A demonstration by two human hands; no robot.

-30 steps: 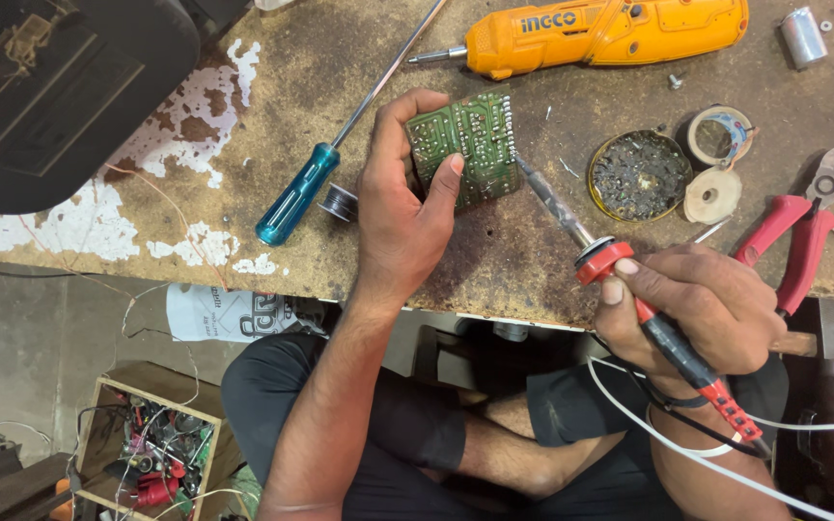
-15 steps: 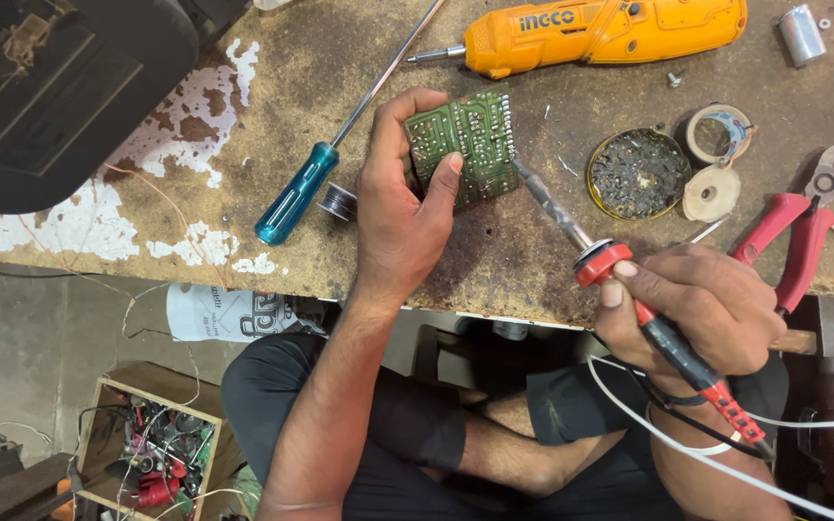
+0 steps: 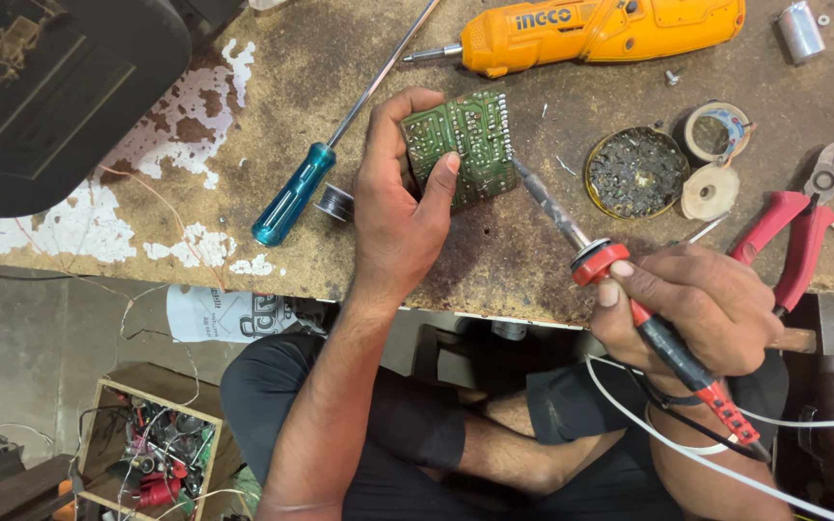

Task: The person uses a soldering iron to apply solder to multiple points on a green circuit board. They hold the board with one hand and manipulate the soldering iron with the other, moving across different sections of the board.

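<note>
**One board, one iron, two hands on a worn bench**

One green circuit board (image 3: 462, 145) is held by the left hand (image 3: 400, 207) above the worn bench top (image 3: 243, 145). The board is pinched between the thumb on its near face and the fingers curled around its far edge; it is tilted, with the solder side shown to the camera. One soldering iron (image 3: 629, 299) with a red handle is gripped by the right hand (image 3: 702, 309), at about 4 o'clock from the board. The fingers are closed together around the handle, and the metal tip is brought to the right edge of the board; whether it touches cannot be told.

On the bench, these are counted: one blue-handled screwdriver (image 3: 291, 193) at 9 o'clock from the board, one small spool of solder wire (image 3: 335, 203) just beside the left hand, one orange power screwdriver (image 3: 600, 29) at 12 o'clock, one round tin (image 3: 637, 174) with dark residue at 3 o'clock, two tape rolls (image 3: 714, 159) beside the tin, and one pair of red pliers (image 3: 793, 227) further to the right.

The black casing (image 3: 50, 87) at 10 o'clock is cut off by the picture edge. The cord of the iron is lost below the frame. The open box of parts (image 3: 152, 453) on the floor at 7 o'clock is too cluttered to count. The silver cylinder (image 3: 801, 29) at 1 o'clock cannot be identified.
</note>
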